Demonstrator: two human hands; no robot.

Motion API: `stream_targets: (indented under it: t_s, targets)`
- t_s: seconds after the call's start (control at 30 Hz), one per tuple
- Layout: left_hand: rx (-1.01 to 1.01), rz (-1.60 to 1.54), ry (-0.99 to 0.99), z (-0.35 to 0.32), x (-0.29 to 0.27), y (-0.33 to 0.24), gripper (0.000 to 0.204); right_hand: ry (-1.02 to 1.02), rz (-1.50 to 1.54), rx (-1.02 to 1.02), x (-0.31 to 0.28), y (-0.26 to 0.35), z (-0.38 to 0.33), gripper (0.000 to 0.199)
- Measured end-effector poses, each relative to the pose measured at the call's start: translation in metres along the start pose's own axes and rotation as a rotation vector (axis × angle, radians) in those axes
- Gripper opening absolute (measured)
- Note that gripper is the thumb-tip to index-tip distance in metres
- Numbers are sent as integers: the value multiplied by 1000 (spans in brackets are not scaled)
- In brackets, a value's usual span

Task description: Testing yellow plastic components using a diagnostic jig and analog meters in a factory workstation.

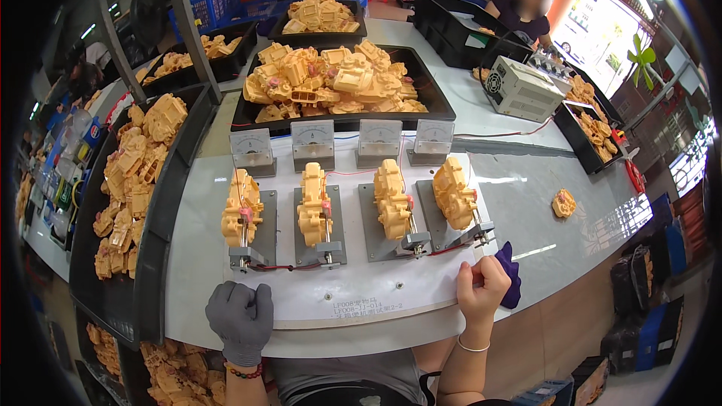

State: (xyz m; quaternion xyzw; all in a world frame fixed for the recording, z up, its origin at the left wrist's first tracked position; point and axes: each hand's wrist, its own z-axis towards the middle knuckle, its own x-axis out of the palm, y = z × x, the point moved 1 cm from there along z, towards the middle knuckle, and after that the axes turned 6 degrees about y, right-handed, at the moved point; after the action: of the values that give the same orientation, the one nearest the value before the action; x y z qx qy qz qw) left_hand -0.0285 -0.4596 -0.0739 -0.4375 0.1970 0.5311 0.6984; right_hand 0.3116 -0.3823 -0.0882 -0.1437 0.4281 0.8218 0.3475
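Black print (366, 307) marks the white sheet (297, 297); four yellow housings (312, 194) stretch lengthwise near to far; our left hand (239, 317) and right hand (483, 286) curl into fists.

The left hand (239, 318) is wearing a plain grey glove (244, 331), closely fitted and covering the fingers and thumb, and the wrist below it is carrying a bracelet (244, 373) of small round beads, some red and others dark. The right hand (483, 286) is going ungloved, its wrist bearing one thin, pale, smooth bangle (474, 349), with the forearm showing bare. Grey cloth (346, 367) and black cloth (338, 393) are covering the lap area, their exact cut being unclear at the lower edge.
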Motion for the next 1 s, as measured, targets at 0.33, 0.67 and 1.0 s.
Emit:
stream_targets:
  t_s: [0.33, 0.67, 1.0]
  targets:
    - [192, -118, 219, 8, 30, -63, 18, 279, 49, -185, 29, 70, -3, 10]
    - [213, -138, 217, 10, 31, -61, 18, 315, 26, -145, 40, 69, -7, 21]
    - [233, -128, 229, 10, 32, -60, 21, 317, 35, -125, 41, 68, -10, 21]
